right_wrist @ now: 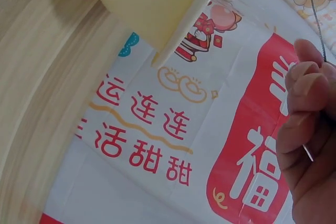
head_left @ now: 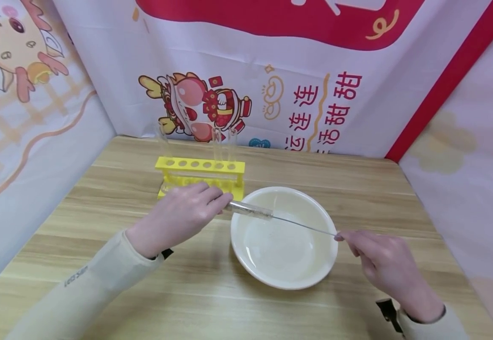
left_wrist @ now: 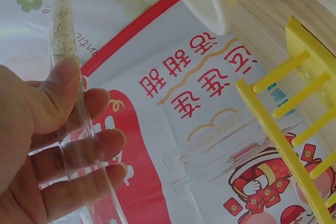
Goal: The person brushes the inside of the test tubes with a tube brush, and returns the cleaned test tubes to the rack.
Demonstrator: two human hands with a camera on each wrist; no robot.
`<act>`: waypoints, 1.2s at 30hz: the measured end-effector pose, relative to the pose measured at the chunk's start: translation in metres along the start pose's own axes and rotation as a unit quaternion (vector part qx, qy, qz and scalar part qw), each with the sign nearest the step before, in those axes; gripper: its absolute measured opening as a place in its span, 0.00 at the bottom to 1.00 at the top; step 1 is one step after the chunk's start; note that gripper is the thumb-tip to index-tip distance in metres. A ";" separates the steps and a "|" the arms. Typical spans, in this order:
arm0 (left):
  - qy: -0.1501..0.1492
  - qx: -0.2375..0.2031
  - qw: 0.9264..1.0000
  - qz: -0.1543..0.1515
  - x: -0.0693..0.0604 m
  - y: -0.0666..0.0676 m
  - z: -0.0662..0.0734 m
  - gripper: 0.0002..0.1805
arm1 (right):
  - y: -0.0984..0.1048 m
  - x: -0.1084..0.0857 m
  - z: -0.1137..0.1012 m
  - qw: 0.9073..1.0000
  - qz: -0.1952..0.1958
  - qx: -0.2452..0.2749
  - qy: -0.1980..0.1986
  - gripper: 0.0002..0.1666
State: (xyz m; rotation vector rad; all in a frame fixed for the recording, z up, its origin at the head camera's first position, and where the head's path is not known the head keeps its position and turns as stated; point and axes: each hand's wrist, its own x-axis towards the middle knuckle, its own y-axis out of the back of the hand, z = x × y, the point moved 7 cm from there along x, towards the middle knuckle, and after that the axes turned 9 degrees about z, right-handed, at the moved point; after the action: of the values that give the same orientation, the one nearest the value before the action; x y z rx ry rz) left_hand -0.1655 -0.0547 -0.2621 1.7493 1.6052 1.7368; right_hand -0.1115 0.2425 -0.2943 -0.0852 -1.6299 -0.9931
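My left hand (head_left: 188, 212) grips a clear glass test tube (head_left: 252, 209), thumb on one side and fingers on the other, its mouth pointing right over the bowl. Inside the tube are the pale bristles of a test tube brush (left_wrist: 64, 24). The brush's thin twisted-wire handle (head_left: 303, 225) runs out of the mouth to my right hand (head_left: 384, 259), which pinches its far end with curled fingers. Beneath the tube and wire stands a white bowl (head_left: 280, 278). In the right wrist view the wire (right_wrist: 317, 17) passes into my fingers.
Behind my left hand stands a yellow test tube rack (head_left: 199, 165) holding several clear tubes, one at its left end and others at its right. The wooden table (head_left: 195, 302) meets printed cloth walls (head_left: 238, 56) at the back and sides.
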 end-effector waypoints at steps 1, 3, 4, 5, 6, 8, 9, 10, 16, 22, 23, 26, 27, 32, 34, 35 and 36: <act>0.000 0.002 1.000 0.002 -0.001 0.000 0.000 0.18 | -0.001 -0.001 0.001 1.000 -0.008 0.002 -0.002 0.27; -0.001 0.008 1.000 0.003 -0.002 0.001 0.001 0.17 | -0.003 -0.002 0.003 1.000 -0.024 0.012 -0.007 0.28; -0.001 0.010 1.000 0.004 -0.002 0.001 0.001 0.16 | -0.004 -0.002 0.004 0.999 -0.034 0.019 -0.012 0.28; -0.002 0.011 1.000 0.003 -0.003 0.001 0.001 0.16 | -0.005 -0.002 0.004 0.999 -0.041 0.026 -0.014 0.27; -0.002 0.013 1.000 0.003 -0.003 0.001 0.001 0.16 | -0.006 -0.002 0.005 0.998 -0.050 0.038 -0.021 0.27; -0.002 0.016 1.000 0.003 -0.004 0.001 0.001 0.16 | -0.008 -0.002 0.008 0.995 -0.066 0.060 -0.037 0.26; -0.001 0.016 1.000 0.003 -0.004 0.001 0.000 0.16 | -0.008 -0.002 0.009 0.994 -0.072 0.070 -0.045 0.26; 0.001 0.014 1.000 0.004 -0.004 0.001 0.000 0.16 | -0.008 -0.001 0.009 0.993 -0.075 0.078 -0.049 0.26; 0.013 0.012 1.000 0.001 -0.004 0.001 -0.003 0.18 | -0.011 0.002 0.010 0.990 -0.081 0.101 -0.053 0.28; 0.013 0.015 1.000 0.005 -0.005 -0.001 -0.004 0.18 | -0.015 0.001 0.011 0.988 -0.092 0.111 -0.058 0.29; 0.012 0.016 1.000 0.006 -0.005 -0.001 -0.005 0.18 | -0.015 0.001 0.012 0.988 -0.092 0.113 -0.058 0.29; 0.014 0.016 1.000 0.005 -0.004 -0.002 -0.005 0.18 | -0.016 0.001 0.012 0.987 -0.093 0.117 -0.057 0.30; 0.014 0.016 1.000 0.003 -0.003 -0.003 -0.005 0.18 | -0.016 0.001 0.012 0.987 -0.094 0.120 -0.057 0.30; 0.018 0.019 1.000 -0.001 -0.003 -0.004 -0.007 0.17 | -0.019 0.001 0.012 0.983 -0.103 0.137 -0.058 0.30; 0.021 0.020 1.000 -0.002 -0.002 -0.004 -0.007 0.17 | -0.020 0.001 0.011 0.981 -0.104 0.154 -0.064 0.30; 0.022 0.021 1.000 -0.001 -0.002 -0.004 -0.007 0.17 | -0.020 0.000 0.011 0.979 -0.102 0.162 -0.068 0.29; 0.022 0.021 1.000 -0.001 -0.002 -0.004 -0.007 0.18 | -0.021 0.000 0.012 0.977 -0.101 0.170 -0.074 0.29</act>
State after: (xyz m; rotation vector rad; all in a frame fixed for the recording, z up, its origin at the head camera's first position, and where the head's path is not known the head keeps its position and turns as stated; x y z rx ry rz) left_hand -0.1725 -0.0589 -0.2641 1.7396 1.6717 1.7661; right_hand -0.1318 0.2368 -0.3056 0.2485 -1.9532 -0.8597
